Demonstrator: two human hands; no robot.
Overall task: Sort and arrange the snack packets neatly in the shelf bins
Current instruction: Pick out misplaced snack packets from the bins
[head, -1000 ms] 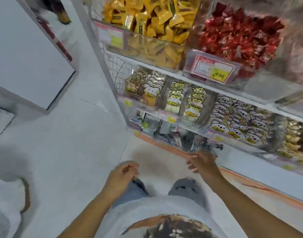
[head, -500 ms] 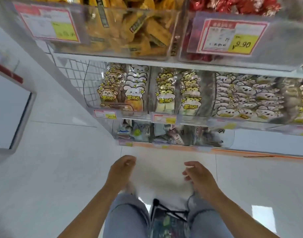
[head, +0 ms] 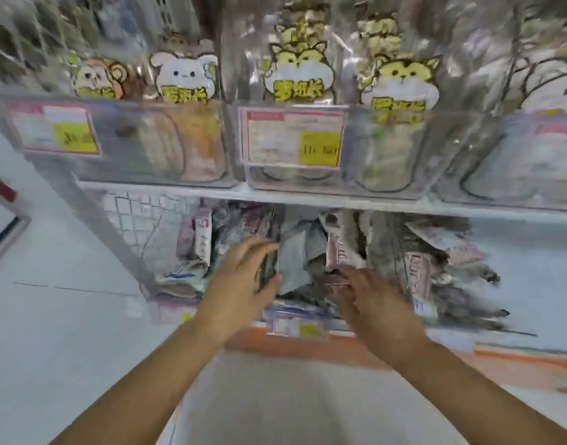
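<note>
- The left hand (head: 240, 284) is held at the front of the low bin (head: 275, 316), with the thumb set apart from gently curved fingers (head: 256, 247). A dark packet (head: 269, 268) lies between them, but whether it is yet pinched cannot be told through the blur.
- The right hand (head: 375, 306) is laid just beside it, back upward, its fingers smeared over a pink packet (head: 335, 252). Whether they are spread or pressed together cannot be told.
- The packets (head: 417, 274) in this bin are seen heaped at odd angles, some upright and some flat, with a grey packet (head: 292, 264) between the hands.
- The step in hand is judged to be the start of tidying this bin, as nothing in it appears sorted.
- Next, a firm hold on one packet is called for. Like kinds are then to be gathered and stood upright in rows, faces forward.
- Above the shelf (head: 308, 197), the upper bins (head: 388, 175) are filled with animal packets (head: 295, 81) stood in neat files, a pattern that may be copied.
</note>
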